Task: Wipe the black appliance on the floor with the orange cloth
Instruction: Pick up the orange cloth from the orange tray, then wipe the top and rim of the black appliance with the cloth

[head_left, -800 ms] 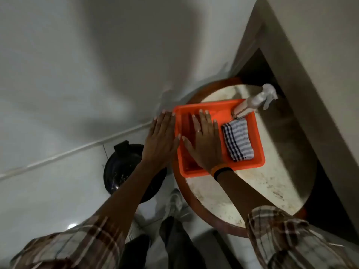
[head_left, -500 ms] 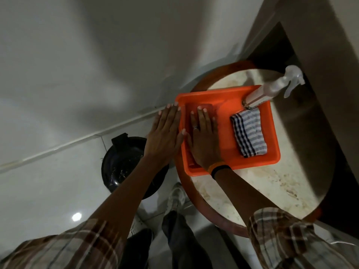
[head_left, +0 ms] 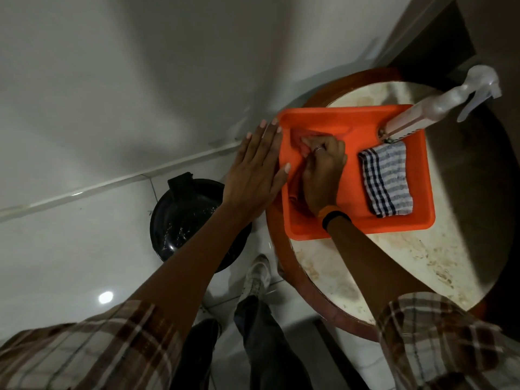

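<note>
An orange tray sits on a round table. In its left half lies the orange cloth, bunched and mostly hidden under my right hand, whose fingers are curled and closed on it. My left hand lies flat with fingers spread against the tray's left edge and holds nothing. The round black appliance stands on the white floor left of the table, below my left forearm, which covers part of it.
A blue-and-white checked cloth lies in the tray's right half. A clear spray bottle stands in the tray's far right corner. The round table has a brown rim and stained top. My feet are between table and appliance.
My right hand went from flat with straight fingers to curled, gathering the orange cloth. The left hand stayed flat at the tray's edge. The view shifted, so everything sits a bit lower and more to the right.
</note>
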